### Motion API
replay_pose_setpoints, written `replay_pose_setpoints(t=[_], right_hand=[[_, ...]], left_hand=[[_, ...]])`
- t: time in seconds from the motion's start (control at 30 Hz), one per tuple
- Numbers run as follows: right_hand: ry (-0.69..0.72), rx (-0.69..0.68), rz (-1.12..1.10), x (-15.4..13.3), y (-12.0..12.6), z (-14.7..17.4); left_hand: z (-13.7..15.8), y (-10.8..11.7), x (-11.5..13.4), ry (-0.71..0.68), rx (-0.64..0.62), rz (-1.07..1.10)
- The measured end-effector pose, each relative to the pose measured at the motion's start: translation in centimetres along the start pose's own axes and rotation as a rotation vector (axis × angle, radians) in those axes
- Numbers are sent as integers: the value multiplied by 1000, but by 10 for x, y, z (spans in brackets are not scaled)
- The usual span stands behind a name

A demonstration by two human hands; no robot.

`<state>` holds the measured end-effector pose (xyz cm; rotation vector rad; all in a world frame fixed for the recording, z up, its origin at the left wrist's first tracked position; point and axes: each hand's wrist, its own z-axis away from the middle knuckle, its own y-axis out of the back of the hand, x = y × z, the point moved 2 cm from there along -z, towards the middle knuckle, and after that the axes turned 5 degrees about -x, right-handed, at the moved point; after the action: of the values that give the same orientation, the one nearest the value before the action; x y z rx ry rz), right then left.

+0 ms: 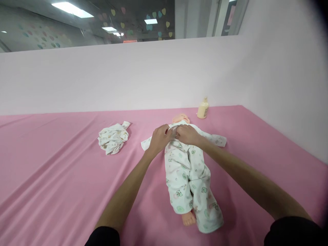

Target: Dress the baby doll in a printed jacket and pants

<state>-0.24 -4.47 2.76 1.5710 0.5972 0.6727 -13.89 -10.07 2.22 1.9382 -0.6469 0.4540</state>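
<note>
A baby doll (189,218) lies on its back, with its head away from me and one bare foot towards me. It wears a white printed shirt (202,132) with both sleeves spread out, and matching trousers (179,171). At the doll's chest my left hand (161,136) has its fingers closed on the shirt's front. Close beside it, my right hand (188,134) pinches the same cloth, and a pale strip of it shows between the two hands. The fingertips are partly hidden. One trouser leg covers the doll's other foot.
Left of the doll lies a crumpled white printed garment (113,138). A pale yellow pump bottle (203,109) stands at the back near the white wall (115,78). A wrinkled pink sheet (64,171) covers the surface. Another wall (289,89) rises on the right.
</note>
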Motion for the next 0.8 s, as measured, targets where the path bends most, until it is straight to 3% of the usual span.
replay_pose_setpoints(t=[0.13,0.2,0.33,0.47,0.6,0.8], right_hand=[[24,191,213,0,-7,3],[16,216,259,0,-14,4],[-35,212,226,-2,-20,8],[-28,271,140,-14,-19,23],[137,200,29,-29,-22,33],[65,108,-40,-37,-21,20]], left_hand=[[6,-2,4,0,-5,10],[10,-4,8,-17,-52,-4],[13,-6,14,-36,-110,-37],[12,-4,12,-2,-26,-24],[11,-5,11,-54,22,-14],[20,-6,17,-142,10,-57]])
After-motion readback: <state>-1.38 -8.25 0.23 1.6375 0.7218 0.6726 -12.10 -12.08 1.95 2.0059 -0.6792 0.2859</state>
